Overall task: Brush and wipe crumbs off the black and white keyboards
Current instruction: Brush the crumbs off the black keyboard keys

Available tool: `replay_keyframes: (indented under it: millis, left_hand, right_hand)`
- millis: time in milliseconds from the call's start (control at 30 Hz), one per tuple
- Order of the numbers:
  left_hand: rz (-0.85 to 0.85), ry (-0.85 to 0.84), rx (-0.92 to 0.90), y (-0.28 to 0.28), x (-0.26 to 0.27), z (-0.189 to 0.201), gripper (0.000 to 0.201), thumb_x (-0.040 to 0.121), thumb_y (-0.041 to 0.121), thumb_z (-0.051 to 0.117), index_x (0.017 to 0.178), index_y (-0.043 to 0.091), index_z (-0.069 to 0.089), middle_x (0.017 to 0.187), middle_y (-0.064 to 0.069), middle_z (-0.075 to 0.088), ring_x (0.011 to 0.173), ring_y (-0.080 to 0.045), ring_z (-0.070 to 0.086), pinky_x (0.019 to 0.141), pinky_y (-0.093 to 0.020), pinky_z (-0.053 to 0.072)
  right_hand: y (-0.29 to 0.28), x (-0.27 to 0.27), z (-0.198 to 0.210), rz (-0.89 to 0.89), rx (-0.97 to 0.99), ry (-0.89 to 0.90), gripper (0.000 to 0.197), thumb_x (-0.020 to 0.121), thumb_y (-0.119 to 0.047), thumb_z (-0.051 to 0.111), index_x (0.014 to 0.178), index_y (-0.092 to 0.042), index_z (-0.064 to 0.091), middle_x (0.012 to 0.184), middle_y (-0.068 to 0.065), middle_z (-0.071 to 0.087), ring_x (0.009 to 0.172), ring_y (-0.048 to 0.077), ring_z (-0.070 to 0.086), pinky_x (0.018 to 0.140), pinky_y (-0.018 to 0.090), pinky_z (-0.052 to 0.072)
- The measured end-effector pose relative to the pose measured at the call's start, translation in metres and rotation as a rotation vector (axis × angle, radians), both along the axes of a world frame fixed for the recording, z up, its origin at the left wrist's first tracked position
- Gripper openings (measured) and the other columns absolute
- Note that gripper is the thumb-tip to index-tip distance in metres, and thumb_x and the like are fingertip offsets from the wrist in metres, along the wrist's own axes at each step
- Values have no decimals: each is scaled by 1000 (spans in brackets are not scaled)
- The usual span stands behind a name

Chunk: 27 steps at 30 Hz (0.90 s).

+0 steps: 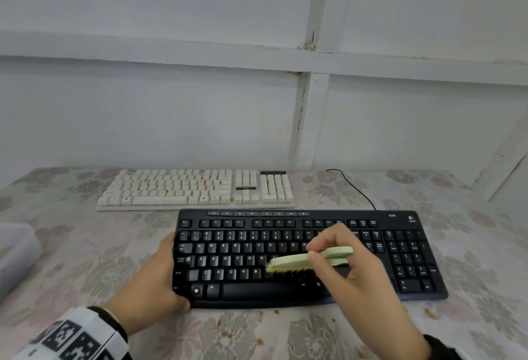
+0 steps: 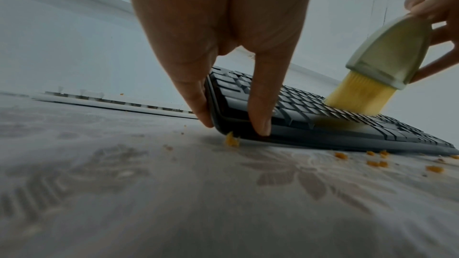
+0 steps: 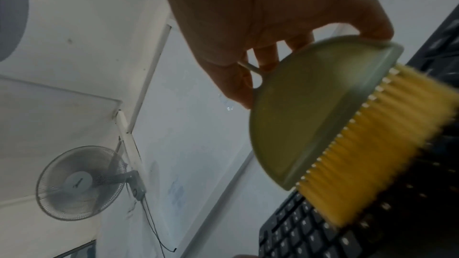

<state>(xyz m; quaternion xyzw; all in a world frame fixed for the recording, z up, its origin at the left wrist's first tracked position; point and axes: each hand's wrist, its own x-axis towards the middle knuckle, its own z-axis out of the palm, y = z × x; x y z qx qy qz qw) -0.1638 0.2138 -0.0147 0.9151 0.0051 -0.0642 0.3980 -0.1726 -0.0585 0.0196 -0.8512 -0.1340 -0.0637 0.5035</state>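
Observation:
A black keyboard (image 1: 285, 245) lies near me on the flowered tablecloth (image 1: 85, 259). My left hand (image 1: 160, 276) grips its left end (image 2: 223, 109), thumb on the front corner, fingers (image 2: 198, 101) against the side. My right hand (image 1: 343, 254) holds a pale green brush (image 1: 308, 258) by its handle. The yellow bristles (image 2: 360, 97) press on the keys right of the middle (image 3: 372, 144). Behind the black one, a white keyboard (image 1: 197, 188) carries orange crumbs on its keys.
Orange crumbs (image 1: 428, 314) lie on the cloth along the black keyboard's front edge (image 2: 377, 162). A black cable (image 1: 354, 188) runs from the black keyboard toward the wall. A pale box (image 1: 17, 248) sits at the left edge. A wall fan (image 3: 79, 181) hangs overhead.

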Motion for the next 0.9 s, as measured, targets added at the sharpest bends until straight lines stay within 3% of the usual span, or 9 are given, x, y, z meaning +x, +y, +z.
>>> replay_keyframes:
  millis: [233, 367, 433, 567, 767, 833, 900]
  left_hand:
    - [-1, 2, 9, 0, 0, -1, 93, 62, -8, 70, 116, 42, 13, 99, 3, 55, 79, -14, 58, 59, -11, 44]
    - [3, 2, -5, 1, 1, -1, 92, 62, -9, 69, 119, 38, 15, 99, 2, 56, 80, -17, 60, 59, -12, 46]
    - [7, 14, -12, 2, 1, -3, 93, 62, -10, 69, 121, 36, 14, 100, 2, 56, 80, -15, 60, 58, -12, 44]
    - [13, 4, -25, 3, 2, -6, 94, 60, -11, 68, 122, 36, 16, 103, 4, 55, 81, -13, 60, 56, -6, 42]
    - [13, -2, -17, 3, 2, -7, 94, 61, -12, 68, 121, 36, 16, 100, 1, 57, 77, -12, 60, 54, -5, 42]
    - [17, 1, -20, 2, 2, -7, 93, 61, -13, 68, 119, 36, 16, 97, 1, 58, 74, -12, 61, 53, -5, 41]
    - [17, 17, -14, 2, 2, -6, 94, 61, -13, 68, 120, 37, 15, 97, 4, 58, 75, -10, 61, 54, -5, 41]
  right_hand:
    - [-28, 2, 2, -49, 65, -51, 25, 84, -8, 62, 77, -32, 59, 90, -6, 63, 84, 15, 57, 68, 22, 43]
    - [-40, 5, -2, -82, 43, -27, 25, 86, -6, 61, 77, -29, 58, 85, -6, 62, 67, 9, 52, 58, 14, 39]
    - [-49, 7, -4, -144, 29, -52, 27, 86, -6, 61, 76, -30, 58, 86, -8, 62, 69, 8, 52, 55, 11, 38]
    - [-54, 4, -2, -135, 60, -56, 31, 85, -5, 62, 73, -33, 59, 84, -8, 64, 74, 18, 54, 57, 16, 40]
    - [-84, 5, 6, -269, 25, -117, 33, 86, -1, 61, 75, -32, 58, 82, -4, 64, 69, 24, 54, 48, 9, 37]
    - [-98, 6, 12, -296, 35, -162, 29, 86, -3, 62, 80, -31, 59, 86, -8, 65, 77, 23, 56, 53, 10, 39]
    - [-107, 7, 14, -262, 89, -168, 21, 86, -7, 64, 85, -28, 61, 88, -7, 67, 80, 21, 58, 64, 20, 43]
